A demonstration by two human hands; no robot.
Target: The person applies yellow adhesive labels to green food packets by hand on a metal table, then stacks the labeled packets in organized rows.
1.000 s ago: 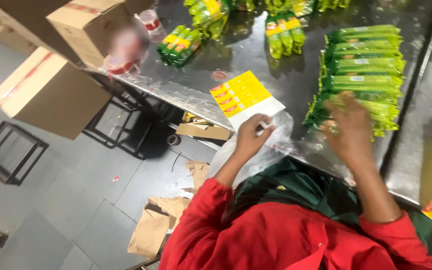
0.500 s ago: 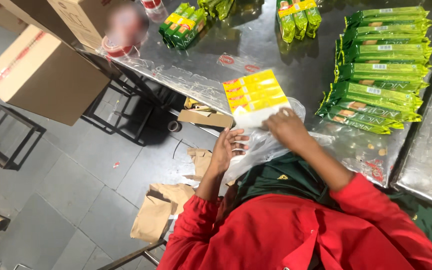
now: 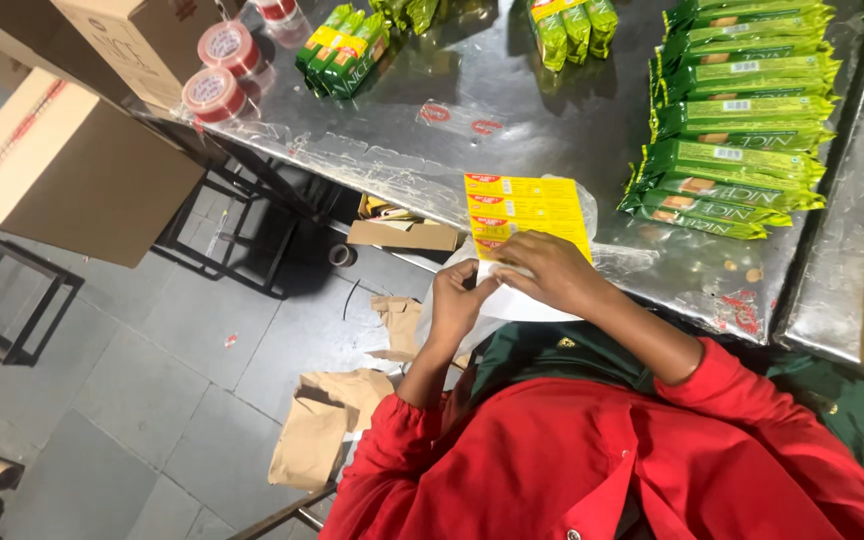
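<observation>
- Fingers of the left hand (image 3: 457,300) and right hand (image 3: 550,272) pinch the near edge of a clear bag (image 3: 512,300) under the yellow label sheet (image 3: 524,212), at the tabletop's (image 3: 512,120) 6 o'clock edge.
- Best kept pinched at both corners so the mouth opens evenly.
- Green packets (image 3: 737,120), roughly ten, stacked at 2 o'clock.
- Two tape rolls (image 3: 220,70) at 10 o'clock.

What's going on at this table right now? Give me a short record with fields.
Left hand: grips the near edge of the clear bag
Right hand: rests on the yellow sticker sheet, at its near end
Surface: shiny metal table
Right of sheet: stack of green biscuit packs
Far left: red tape rolls, cardboard boxes
Floor: torn brown paper
</observation>
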